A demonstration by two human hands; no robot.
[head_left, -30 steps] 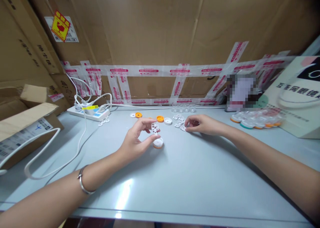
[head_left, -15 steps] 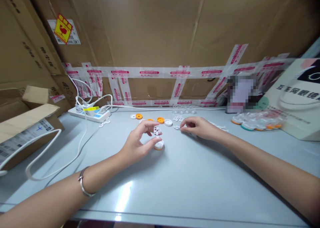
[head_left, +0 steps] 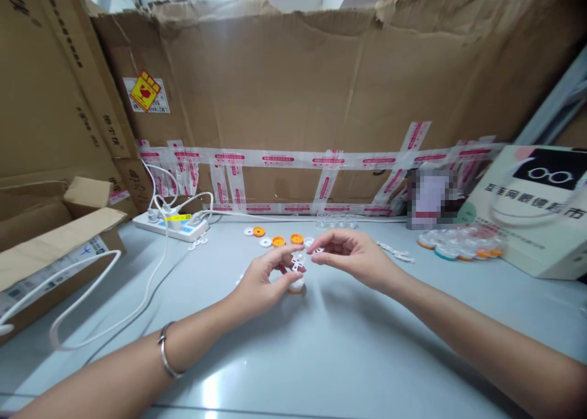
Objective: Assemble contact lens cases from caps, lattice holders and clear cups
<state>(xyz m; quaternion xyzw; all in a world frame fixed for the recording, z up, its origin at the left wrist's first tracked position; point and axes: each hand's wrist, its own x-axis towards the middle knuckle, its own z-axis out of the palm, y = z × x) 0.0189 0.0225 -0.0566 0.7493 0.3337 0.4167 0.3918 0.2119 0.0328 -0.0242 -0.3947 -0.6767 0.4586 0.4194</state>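
Note:
My left hand (head_left: 268, 279) grips a small white openwork plastic piece (head_left: 298, 262) upright between thumb and fingers. Just beneath it, a round white-and-orange part (head_left: 296, 286) is partly covered by the fingers; whether it is joined to the piece I cannot tell. Close by on the right, my right hand (head_left: 355, 255) pinches a small white plastic part (head_left: 317, 251), mostly covered by its fingertips. Behind the hands lie orange rings (head_left: 278, 241) and white rings (head_left: 265, 242).
A power strip (head_left: 172, 224) with white cables stands at the left beside an open cardboard box (head_left: 55, 254). Thin white strips (head_left: 395, 251) lie to the right. Clear round pieces (head_left: 468, 240) are heaped near a paper bag (head_left: 532, 223). A large carton (head_left: 293, 88) backs the table.
My right hand has lifted from the small white parts on the table and moved left towards my left hand, with one part in its fingertips. The camera view has tilted up.

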